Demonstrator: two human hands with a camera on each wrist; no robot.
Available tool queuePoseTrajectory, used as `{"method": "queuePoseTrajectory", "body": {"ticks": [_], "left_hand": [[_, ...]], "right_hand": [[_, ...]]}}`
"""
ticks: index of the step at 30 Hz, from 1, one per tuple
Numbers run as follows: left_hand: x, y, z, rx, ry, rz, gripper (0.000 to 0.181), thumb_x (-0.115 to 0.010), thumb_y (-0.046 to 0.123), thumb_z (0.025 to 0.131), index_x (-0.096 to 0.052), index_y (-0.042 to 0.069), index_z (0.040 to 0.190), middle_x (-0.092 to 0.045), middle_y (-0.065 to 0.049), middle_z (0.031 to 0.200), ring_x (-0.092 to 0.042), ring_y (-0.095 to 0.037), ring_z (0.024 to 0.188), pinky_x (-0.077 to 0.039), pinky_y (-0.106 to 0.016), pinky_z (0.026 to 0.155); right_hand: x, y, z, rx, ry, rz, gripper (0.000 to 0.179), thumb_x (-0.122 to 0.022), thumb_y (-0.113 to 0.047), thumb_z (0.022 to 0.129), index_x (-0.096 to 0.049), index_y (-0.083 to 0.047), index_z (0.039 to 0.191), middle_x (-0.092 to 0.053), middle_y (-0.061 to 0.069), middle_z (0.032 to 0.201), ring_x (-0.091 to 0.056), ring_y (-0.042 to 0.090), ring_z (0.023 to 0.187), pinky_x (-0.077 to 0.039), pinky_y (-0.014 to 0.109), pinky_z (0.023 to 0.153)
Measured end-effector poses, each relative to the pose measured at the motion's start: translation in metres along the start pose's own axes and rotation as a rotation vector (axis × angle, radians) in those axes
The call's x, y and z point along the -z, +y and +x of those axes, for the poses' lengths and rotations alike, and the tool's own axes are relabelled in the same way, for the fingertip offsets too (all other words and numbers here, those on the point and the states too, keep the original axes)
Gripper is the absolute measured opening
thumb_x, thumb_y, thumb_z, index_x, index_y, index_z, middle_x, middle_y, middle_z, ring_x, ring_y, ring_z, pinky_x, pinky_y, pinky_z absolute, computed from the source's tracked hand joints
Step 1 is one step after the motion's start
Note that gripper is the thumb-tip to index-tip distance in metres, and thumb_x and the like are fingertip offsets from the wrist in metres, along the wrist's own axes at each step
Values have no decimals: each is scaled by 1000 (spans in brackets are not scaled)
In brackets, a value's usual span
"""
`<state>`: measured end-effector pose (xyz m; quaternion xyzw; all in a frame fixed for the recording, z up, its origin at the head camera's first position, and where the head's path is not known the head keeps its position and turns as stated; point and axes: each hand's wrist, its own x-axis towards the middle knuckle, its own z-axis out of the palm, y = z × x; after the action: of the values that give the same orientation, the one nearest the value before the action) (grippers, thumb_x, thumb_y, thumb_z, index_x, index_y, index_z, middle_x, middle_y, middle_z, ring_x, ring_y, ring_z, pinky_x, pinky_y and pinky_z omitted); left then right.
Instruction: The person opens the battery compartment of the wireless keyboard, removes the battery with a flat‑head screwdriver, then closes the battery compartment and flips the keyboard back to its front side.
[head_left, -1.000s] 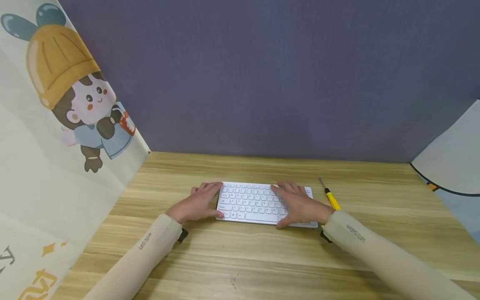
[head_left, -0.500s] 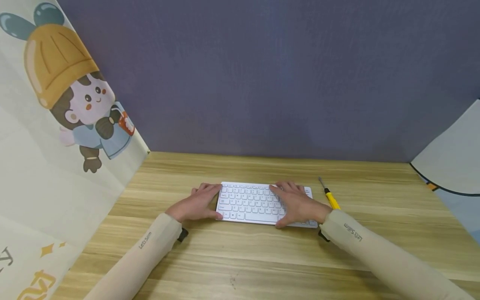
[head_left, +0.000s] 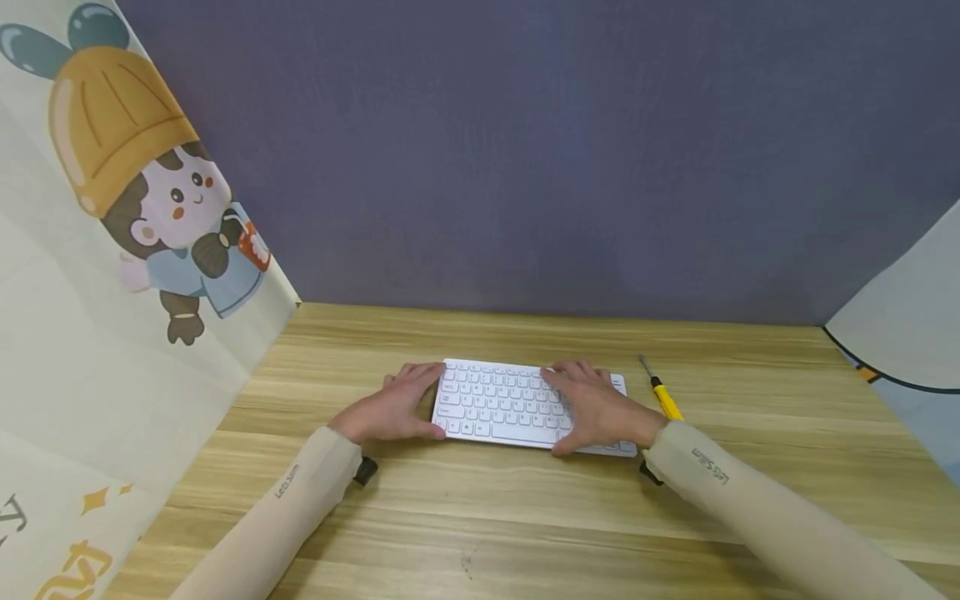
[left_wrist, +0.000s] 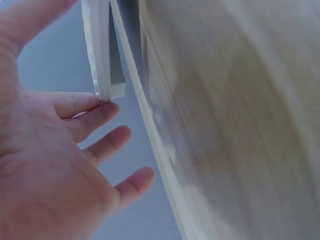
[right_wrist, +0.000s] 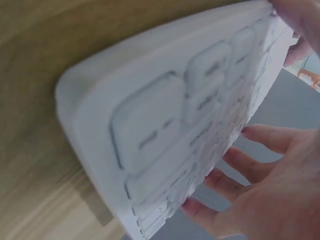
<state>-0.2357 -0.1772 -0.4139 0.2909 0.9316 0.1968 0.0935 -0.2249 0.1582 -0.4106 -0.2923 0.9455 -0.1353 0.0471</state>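
Wood-grain table (head_left: 450,517); dark wall (head_left: 555,167) behind; cartoon panel (head_left: 180,200) at left. Keyboard (head_left: 502,404): white, mid-table, long axis running left to right, spacebar (head_left: 523,434) side nearest. Left hand (head_left: 393,412), right hand (head_left: 600,414): spread, each gripping one end between thumb and fingers. Screwdriver (head_left: 666,402): yellow, at right, shaft towards the wall.

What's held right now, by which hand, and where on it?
The white keyboard, by its near and far edges: the left hand at the left corners, the right hand spanning it toward the right end.
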Motion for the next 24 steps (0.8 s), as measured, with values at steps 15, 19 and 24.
{"method": "queuePoseTrajectory", "body": {"ticks": [15,19,24], "left_hand": [[15,-1,-7,-63,77,-125,109,-79,46,72,-14,13,153,-18,-8,155,-11,-29,140,-7,-66,104],[22,0,-9,-92,125,-152,107,-80,42,72,-15,15,153,-20,-8,154,-14,-31,139,-8,-64,105],[31,1,-11,-117,188,-173,105,-81,41,72,-17,19,153,-19,-5,155,-13,-30,140,-14,-62,105]], "right_hand": [[4,4,-2,18,45,74,117,-86,-53,55,-32,-7,147,-34,13,144,-33,30,126,-27,57,96],[7,3,-3,29,61,89,118,-86,-53,55,-30,-7,148,-35,12,144,-33,31,128,-27,58,99],[9,2,-4,35,73,146,118,-87,-50,56,-27,-10,149,-33,9,144,-29,30,130,-31,53,101]]}}
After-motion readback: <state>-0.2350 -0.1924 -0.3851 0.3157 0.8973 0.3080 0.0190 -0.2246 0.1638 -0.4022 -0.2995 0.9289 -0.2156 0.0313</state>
